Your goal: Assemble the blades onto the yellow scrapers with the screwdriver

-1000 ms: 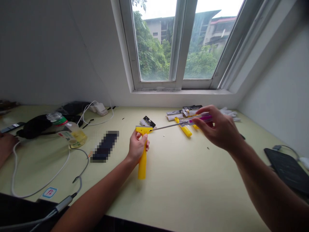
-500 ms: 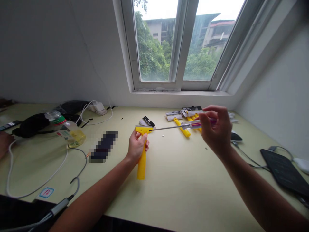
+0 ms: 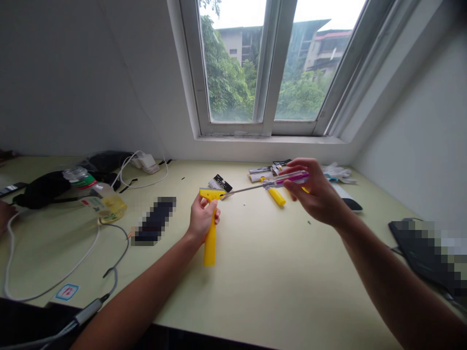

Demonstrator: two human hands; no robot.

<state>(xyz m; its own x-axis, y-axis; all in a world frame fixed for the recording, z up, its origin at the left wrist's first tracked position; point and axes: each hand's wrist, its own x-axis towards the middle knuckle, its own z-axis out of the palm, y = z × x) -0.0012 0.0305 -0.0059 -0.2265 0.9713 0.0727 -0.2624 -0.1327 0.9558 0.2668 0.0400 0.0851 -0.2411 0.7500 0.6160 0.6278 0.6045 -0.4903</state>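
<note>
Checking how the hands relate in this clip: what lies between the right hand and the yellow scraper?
In the head view, a screwdriver held by the right hand bridges that stretch, its metal shaft reaching to the yellow scraper.

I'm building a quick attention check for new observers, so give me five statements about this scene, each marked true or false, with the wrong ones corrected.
1. The left hand grips a yellow T-shaped tool. True.
2. The right hand is holding a pair of scissors. False: it holds a screwdriver with a clear and purple handle.
3. The screwdriver's tip is at the head of the yellow T-shaped tool. True.
4. The bottle of yellow liquid is beside the right forearm. False: it is on the left side of the table.
5. A black and white card lies beyond the yellow T-shaped tool. True.
</note>
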